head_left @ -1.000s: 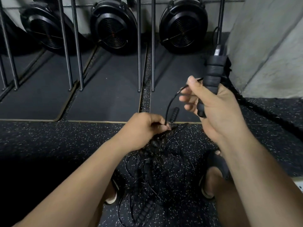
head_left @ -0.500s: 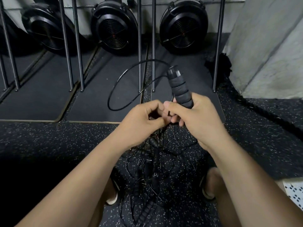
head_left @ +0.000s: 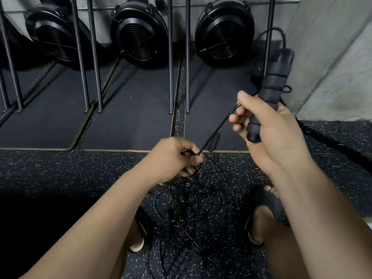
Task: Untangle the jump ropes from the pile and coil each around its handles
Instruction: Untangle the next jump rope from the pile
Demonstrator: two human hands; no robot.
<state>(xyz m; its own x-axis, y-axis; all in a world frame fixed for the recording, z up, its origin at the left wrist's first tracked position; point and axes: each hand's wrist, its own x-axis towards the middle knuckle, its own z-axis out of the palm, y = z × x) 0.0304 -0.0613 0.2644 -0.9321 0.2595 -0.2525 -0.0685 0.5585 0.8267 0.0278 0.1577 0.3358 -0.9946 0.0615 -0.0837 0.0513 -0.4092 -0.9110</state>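
Gripping ribbed handle [head_left: 270, 85] upright in right hand [head_left: 275, 135], raised right of rope pile [head_left: 181, 214]. Pinching taut cord [head_left: 219, 128] in left hand [head_left: 173, 160], just above rope pile on floor [head_left: 60, 178].

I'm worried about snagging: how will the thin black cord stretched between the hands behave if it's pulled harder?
The cord is probably floppy: straight only where the left hand and right hand tension it, looping loosely in the pile. Thin and light, it will likely catch other strands. The ribbed handle should grip firmly.
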